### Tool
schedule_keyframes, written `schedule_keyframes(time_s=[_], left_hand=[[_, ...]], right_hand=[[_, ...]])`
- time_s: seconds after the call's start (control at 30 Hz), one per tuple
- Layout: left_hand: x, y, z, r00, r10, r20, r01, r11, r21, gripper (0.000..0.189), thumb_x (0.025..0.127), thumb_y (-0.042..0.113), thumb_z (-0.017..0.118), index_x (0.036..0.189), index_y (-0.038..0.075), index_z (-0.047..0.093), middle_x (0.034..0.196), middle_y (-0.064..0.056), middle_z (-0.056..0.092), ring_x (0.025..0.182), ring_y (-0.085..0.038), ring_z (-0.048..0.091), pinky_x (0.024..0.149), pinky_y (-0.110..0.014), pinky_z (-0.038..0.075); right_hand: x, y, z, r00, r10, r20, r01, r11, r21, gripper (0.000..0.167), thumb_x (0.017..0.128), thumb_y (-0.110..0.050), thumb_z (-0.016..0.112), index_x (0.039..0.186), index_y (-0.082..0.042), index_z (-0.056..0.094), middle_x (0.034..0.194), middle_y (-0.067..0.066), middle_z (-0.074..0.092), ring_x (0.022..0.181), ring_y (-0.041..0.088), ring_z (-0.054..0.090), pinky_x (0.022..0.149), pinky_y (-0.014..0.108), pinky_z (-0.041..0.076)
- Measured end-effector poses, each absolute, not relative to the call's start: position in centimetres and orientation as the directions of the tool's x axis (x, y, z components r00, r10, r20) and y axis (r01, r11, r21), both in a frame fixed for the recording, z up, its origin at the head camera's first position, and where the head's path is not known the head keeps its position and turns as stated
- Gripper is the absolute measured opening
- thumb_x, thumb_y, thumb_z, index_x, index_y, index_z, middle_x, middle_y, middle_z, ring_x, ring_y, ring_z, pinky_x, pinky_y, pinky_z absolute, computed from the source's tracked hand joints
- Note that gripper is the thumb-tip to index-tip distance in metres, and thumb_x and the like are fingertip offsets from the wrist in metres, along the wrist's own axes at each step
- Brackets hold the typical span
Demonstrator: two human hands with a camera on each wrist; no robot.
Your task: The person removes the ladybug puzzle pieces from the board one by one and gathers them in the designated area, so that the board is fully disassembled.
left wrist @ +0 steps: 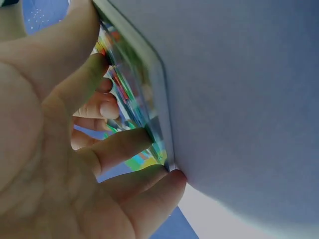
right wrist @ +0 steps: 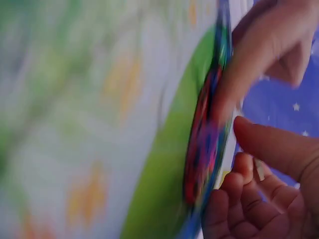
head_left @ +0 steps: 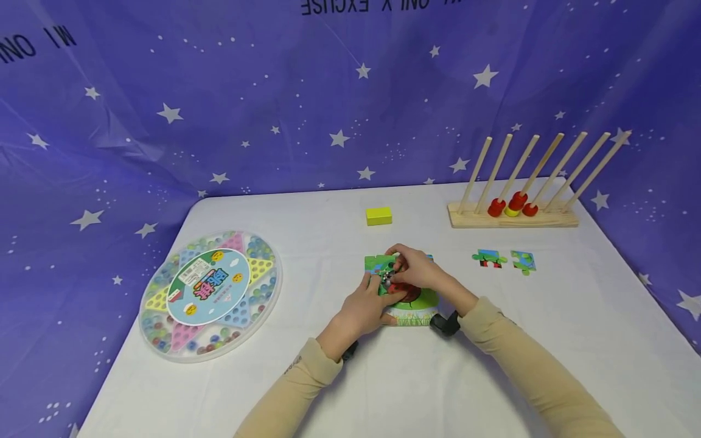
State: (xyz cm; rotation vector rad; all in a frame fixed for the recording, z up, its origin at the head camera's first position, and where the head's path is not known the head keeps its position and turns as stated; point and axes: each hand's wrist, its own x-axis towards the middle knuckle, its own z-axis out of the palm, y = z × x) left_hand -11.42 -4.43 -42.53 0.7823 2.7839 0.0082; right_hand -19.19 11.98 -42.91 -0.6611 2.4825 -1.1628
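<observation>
A jigsaw puzzle with a ladybug picture (head_left: 418,301) lies flat on the white table, partly covered by both hands. My left hand (head_left: 361,310) rests on its left side, fingers extended over the picture and thumb by the near edge. In the left wrist view, its fingertips (left wrist: 174,179) sit right at the puzzle's edge. My right hand (head_left: 418,269) reaches over the upper left of the picture, fingers bent and thumb tip close to the surface. I cannot tell whether it holds a piece. A small dark-and-white patch (head_left: 386,278) shows between the hands.
Two loose jigsaw pieces (head_left: 490,258) lie right of the puzzle. A yellow block (head_left: 379,216) sits behind it. A round marble game box (head_left: 268,316) is at left. At back right stands a wooden peg rack (head_left: 515,222) with red and yellow beads.
</observation>
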Motion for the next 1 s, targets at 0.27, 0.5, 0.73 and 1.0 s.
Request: schedule_keyframes(time_s=[0.27, 0.5, 0.73, 1.0], left_hand=[[-11.4, -4.7, -42.7, -0.825, 0.514, -0.236, 0.495, 0.858, 0.14, 0.057, 0.083, 0.052, 0.053, 0.136, 0.041, 0.036, 0.139, -0.02, 0.023, 0.132, -0.038, 0.015, 0.082, -0.036, 0.047], [-11.5, -4.8, -42.7, -0.825, 0.509, -0.244, 0.475, 0.86, 0.189, 0.057, 0.083, 0.05, 0.056, 0.136, 0.04, 0.037, 0.141, -0.021, 0.021, 0.133, -0.037, 0.011, 0.079, -0.038, 0.048], [-11.5, -4.7, -42.7, -0.831, 0.499, -0.248, 0.463, 0.866, 0.188, 0.057, 0.083, 0.049, 0.057, 0.136, 0.041, 0.037, 0.141, -0.019, 0.021, 0.134, -0.036, 0.011, 0.079, -0.038, 0.048], [-11.5, -4.6, -42.6, -0.831, 0.487, -0.268, 0.452, 0.873, 0.186, 0.058, 0.083, 0.05, 0.057, 0.137, 0.042, 0.036, 0.143, -0.019, 0.02, 0.134, -0.035, 0.01, 0.078, -0.038, 0.048]], right_hand=[[-20.3, 17.2, -42.0, -0.867, -0.494, -0.07, -0.242, 0.539, -0.806, 0.05, 0.08, -0.011, 0.069, 0.125, -0.002, 0.049, 0.076, 0.007, 0.054, 0.061, 0.016, 0.046, 0.055, 0.03, 0.04], [-21.2, 23.6, -41.8, -0.898, -0.415, -0.146, -0.166, 0.627, -0.761, 0.054, 0.08, -0.008, 0.069, 0.128, 0.004, 0.045, 0.073, 0.007, 0.051, 0.059, 0.015, 0.041, 0.052, 0.027, 0.035], [-21.4, 25.6, -42.1, -0.899, -0.39, -0.198, -0.156, 0.71, -0.687, 0.055, 0.079, -0.002, 0.066, 0.128, 0.007, 0.044, 0.074, 0.007, 0.049, 0.06, 0.017, 0.04, 0.053, 0.029, 0.033], [-19.8, 23.5, -41.9, -0.88, -0.469, -0.079, -0.34, 0.737, -0.585, 0.048, 0.083, -0.009, 0.063, 0.124, 0.009, 0.048, 0.087, 0.015, 0.053, 0.066, 0.018, 0.044, 0.059, 0.032, 0.038]])
